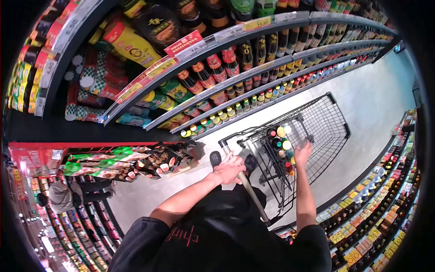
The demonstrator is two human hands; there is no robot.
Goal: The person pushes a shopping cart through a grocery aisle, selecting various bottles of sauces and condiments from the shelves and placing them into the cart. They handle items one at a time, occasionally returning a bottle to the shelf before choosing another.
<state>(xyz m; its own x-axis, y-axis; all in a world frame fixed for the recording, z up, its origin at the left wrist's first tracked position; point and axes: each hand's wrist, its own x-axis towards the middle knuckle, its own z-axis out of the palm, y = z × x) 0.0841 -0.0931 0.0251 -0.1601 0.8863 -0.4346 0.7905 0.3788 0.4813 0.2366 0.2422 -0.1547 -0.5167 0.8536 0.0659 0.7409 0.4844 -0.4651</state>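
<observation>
My left hand (229,168) is wrapped over the push bar (253,197) of a black wire shopping cart (328,124). Inside the cart, near the bar, several bottles stand close together, with white, yellow and red caps on top; one white-capped bottle (286,145) is beside my right hand (302,153). The right hand reaches over the cart basket, its fingers slightly bent and apart, and I see nothing held in it. Whether its fingertips touch a bottle is hard to make out. The cart's far half shows bare wire mesh.
Shelves of sauce bottles (217,68) with a price-tag rail (197,47) run along the cart's far side. More stocked shelves (362,226) curve round at lower right. Packaged snacks hang on a red-topped rack (104,147) at left. Another person (63,197) stands at lower left.
</observation>
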